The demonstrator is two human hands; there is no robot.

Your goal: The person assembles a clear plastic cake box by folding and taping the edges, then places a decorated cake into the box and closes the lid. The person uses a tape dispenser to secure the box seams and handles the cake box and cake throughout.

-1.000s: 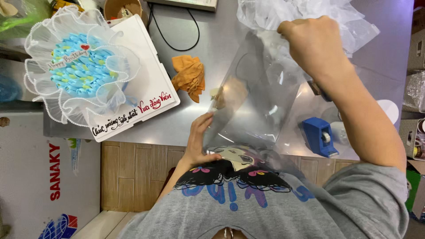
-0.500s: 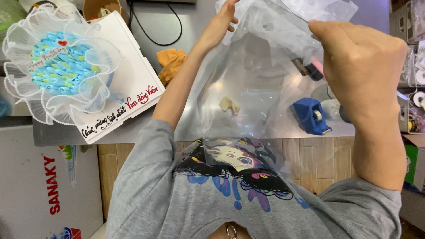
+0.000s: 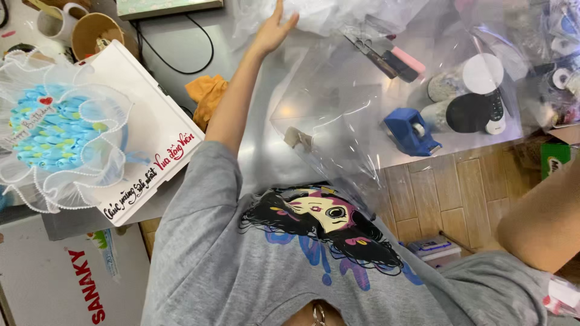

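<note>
My left hand [image 3: 275, 29] reaches far across the grey table [image 3: 254, 151], fingers spread and flat at the edge of a big clear plastic sheet [image 3: 356, 115]. The sheet lies slack over the table's right half and hangs towards my grey printed shirt [image 3: 241, 259]. Only the forearm of my right arm [image 3: 541, 217] shows at the right edge; its hand is out of the picture. A small scrap of tape [image 3: 297, 137] sticks to the sheet near its lower corner.
A blue paper-flower bouquet in white tulle [image 3: 57, 136] lies on a white box [image 3: 151, 151] at the left. An orange cloth [image 3: 205, 96], black cable [image 3: 199, 42], blue tape dispenser [image 3: 411, 130], pink-handled tool [image 3: 393, 60] and tape rolls [image 3: 465, 96] crowd the table.
Both hands held the sheet up in front of me before. Now the sheet has dropped onto the table, my left hand is stretched forward and flat, and my right hand has left the view.
</note>
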